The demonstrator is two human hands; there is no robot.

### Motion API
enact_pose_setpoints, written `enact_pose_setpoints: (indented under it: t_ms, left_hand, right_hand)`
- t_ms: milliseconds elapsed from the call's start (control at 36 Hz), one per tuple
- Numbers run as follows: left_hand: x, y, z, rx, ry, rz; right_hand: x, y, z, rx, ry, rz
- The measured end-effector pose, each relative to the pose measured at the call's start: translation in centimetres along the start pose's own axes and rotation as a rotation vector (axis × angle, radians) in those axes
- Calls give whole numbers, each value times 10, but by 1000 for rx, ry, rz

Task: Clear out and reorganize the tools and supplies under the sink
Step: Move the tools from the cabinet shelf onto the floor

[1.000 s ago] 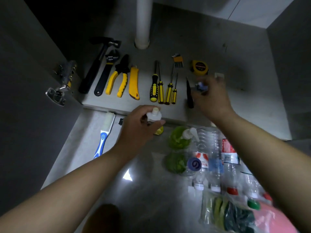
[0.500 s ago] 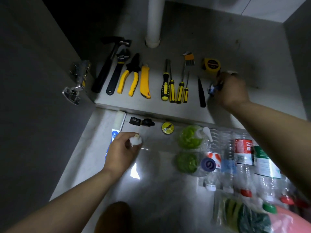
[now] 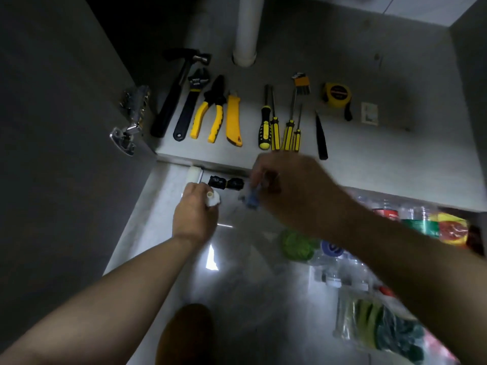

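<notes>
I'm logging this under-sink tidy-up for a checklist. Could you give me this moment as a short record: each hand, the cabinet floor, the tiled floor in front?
left hand: grips a small white plastic fitting
right hand: pinches a small blue item, too blurred to identify
cabinet floor: row of black hammer, black adjustable wrench, yellow-handled pliers, yellow utility knife, four yellow-and-black screwdrivers, yellow tape measure
tiled floor: two small black fittings near cabinet edge; clear plastic bottles to the right

Left hand [image 3: 193,216] grips white fitting [image 3: 213,199], right hand [image 3: 290,188] pinches blue piece [image 3: 251,199].
</notes>
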State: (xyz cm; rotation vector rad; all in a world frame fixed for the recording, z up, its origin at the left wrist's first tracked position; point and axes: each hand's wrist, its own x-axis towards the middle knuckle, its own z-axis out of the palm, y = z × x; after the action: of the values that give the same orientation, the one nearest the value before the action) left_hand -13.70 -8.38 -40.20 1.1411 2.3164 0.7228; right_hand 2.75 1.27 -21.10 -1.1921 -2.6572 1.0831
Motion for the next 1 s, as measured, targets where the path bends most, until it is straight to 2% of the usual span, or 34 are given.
enact_pose_setpoints:
  t_ms: [139,222,306,417,500,611,694,833,944,1000]
  left_hand:
    - [0,2,-8,-36,-30,-25]
    - [-8,5,-11,-29,-4,-23]
    - [-14,5,-12,-21,-8,-27]
    - [-24,5,-7,-78,-51,43]
    - [-29,8,0,-100,-86,76]
    - [-34,16,10,-82,-160,168]
    - [-36,23,14,-74,-199,207]
    - [-38,42,12,-90,-214,290]
    - [-24,74,-1,-135,-211,440]
    - [-11,97,-9,-142,-200,518]
  right_hand:
    - [-28,16,75,-24,-99,35]
    - [-53,41,110,-102,-218,43]
    - [-79,69,129,-152,-363,25]
    - [-110,114,135,-233,-454,161]
    - [-126,134,128,-214,-479,215]
    - [-137,145,117,-186,-419,170]
    - [-141,144,110,-220,-479,185]
    - [-135,134,76,-119,-539,316]
    - [-112,135,21,-30,-647,439]
    - [-100,139,-9,90,-639,529]
